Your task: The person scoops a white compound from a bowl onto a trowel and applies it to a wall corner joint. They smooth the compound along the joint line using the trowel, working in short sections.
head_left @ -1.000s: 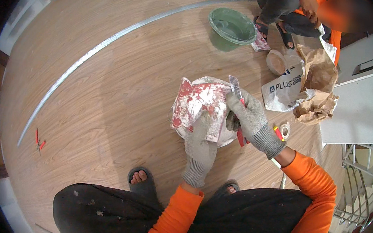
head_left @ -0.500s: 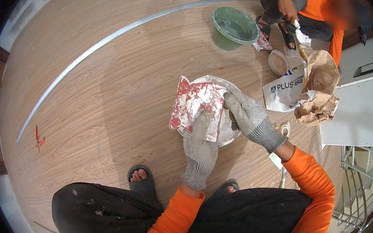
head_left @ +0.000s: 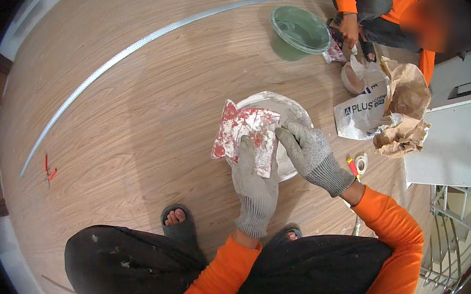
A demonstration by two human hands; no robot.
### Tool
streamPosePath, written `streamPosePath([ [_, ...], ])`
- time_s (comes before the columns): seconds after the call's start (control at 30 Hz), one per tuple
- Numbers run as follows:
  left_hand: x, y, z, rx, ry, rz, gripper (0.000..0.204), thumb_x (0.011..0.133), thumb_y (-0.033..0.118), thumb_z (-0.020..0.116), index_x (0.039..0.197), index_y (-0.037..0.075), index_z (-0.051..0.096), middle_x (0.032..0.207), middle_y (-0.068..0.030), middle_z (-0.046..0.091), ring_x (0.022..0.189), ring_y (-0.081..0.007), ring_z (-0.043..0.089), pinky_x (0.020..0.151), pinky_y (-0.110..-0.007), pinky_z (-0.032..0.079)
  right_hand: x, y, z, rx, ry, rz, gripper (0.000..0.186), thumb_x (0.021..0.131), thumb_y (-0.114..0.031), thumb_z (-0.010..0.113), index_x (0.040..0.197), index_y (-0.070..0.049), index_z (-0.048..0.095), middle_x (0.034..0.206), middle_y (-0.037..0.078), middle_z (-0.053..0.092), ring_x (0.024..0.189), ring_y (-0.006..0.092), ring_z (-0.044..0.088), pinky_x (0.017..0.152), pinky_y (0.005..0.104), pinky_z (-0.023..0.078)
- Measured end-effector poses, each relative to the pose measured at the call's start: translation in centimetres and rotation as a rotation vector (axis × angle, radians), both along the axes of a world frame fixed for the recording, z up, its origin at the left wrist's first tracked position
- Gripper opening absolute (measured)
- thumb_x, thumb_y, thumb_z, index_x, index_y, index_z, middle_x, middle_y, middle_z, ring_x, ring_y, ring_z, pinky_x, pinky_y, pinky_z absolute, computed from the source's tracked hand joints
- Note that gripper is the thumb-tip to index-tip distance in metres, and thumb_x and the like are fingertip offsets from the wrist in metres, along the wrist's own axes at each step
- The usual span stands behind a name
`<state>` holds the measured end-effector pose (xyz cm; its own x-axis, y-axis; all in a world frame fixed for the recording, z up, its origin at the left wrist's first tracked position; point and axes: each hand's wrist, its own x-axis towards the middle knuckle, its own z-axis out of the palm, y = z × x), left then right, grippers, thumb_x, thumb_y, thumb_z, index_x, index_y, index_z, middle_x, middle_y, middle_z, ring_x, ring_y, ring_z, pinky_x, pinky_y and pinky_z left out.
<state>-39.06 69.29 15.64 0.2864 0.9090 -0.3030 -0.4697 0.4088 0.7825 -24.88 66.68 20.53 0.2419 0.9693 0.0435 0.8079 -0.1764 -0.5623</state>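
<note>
My left hand (head_left: pixel 253 185), in a grey glove, grips a red plastic spreader (head_left: pixel 228 129) smeared with white plaster, its thumb lying on the face. The spreader is held over a round, pale plaster-coated container (head_left: pixel 294 112). My right hand (head_left: pixel 308 154), also gloved, has its fingers curled against the spreader's right edge; what they close on is hidden.
A green bucket (head_left: pixel 296 48), crumpled paper sacks (head_left: pixel 399 92) and a small bowl (head_left: pixel 351 79) lie ahead, beside a crouching co-worker (head_left: pixel 348 27). A long metal strip (head_left: pixel 107 64) and red-handled pliers (head_left: pixel 47 170) lie left. Tape (head_left: pixel 361 162) lies right, near white metal racks (head_left: pixel 462 208).
The red knife seen in my right hand a second ago is out of sight, and that hand has turned downward. The co-worker's hand has moved down toward the bowl.
</note>
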Motion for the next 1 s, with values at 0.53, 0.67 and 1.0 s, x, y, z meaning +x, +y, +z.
streamPosePath([
  [0.53, -0.1, 0.4, 0.6, -0.241, -0.251, 0.009, 0.036, 0.108, 0.019, 0.052, 0.141, 0.003, 0.049, 0.132, -0.0078, 0.059, 0.121, -0.0187, 0.061, 0.104, -0.033, 0.053, -0.2, -0.7, 0.3, -0.141, -0.023, 0.054, 0.026, 0.105, -0.024, 0.056, 0.115, -0.002, 0.065, 0.09, 0.02, 0.064, 0.087, 0.0404, 0.065, 0.076, 0.0469, 0.051],
  [0.67, -0.2, -0.3, -1.0, 0.255, 0.36, -0.066, 0.035, 0.107, 0.02, 0.053, 0.139, 0.005, 0.051, 0.13, -0.0064, 0.061, 0.119, -0.0183, 0.062, 0.103, -0.033, 0.054, 0.4, -0.1, 0.3, -0.101, 0.015, -0.083, 0.028, 0.105, -0.027, 0.057, 0.114, -0.002, 0.067, 0.085, 0.02, 0.065, 0.081, 0.0414, 0.066, 0.072, 0.0458, 0.051],
  [1.0, 0.1, 0.3, 0.4, -0.113, -0.034, 0.046, 0.036, 0.109, 0.025, 0.05, 0.138, 0.004, 0.051, 0.131, -0.0072, 0.061, 0.123, -0.0189, 0.061, 0.104, -0.035, 0.054, 0.2, -0.7, -1.2, -0.121, -0.012, 0.006, 0.027, 0.106, -0.024, 0.054, 0.107, 0.0, 0.066, 0.095, 0.023, 0.065, 0.088, 0.0411, 0.065, 0.075, 0.0468, 0.051],
])
